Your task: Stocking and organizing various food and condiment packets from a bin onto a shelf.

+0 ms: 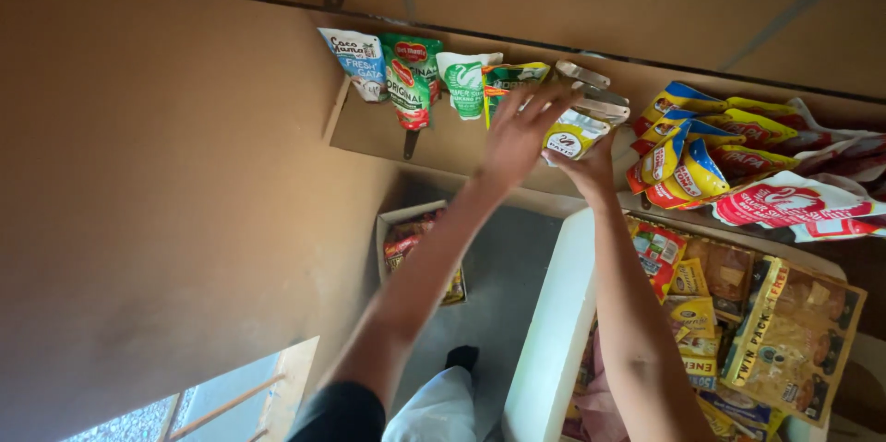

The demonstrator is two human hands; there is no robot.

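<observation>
The left hand (521, 128) covers much of the green and yellow pouch (512, 77) behind it, and the right hand (591, 165) is mostly hidden behind the silvery pouch (581, 124) it grips. The picture's right edge cuts off the red and white bag (794, 207). The small box on the floor (420, 248) is partly hidden by the left forearm, its contents too blurred to tell.

One view only, head-mounted, so no overlap to report. It looks forward and down along both arms, rolled sideways, so the shelf (388, 133) runs 10 to 3 o'clock. Close range: hands at frame centre, near arm's length. Wall fills 9 o'clock, floor (498, 285) at 6, box (554, 331) at 4.
</observation>
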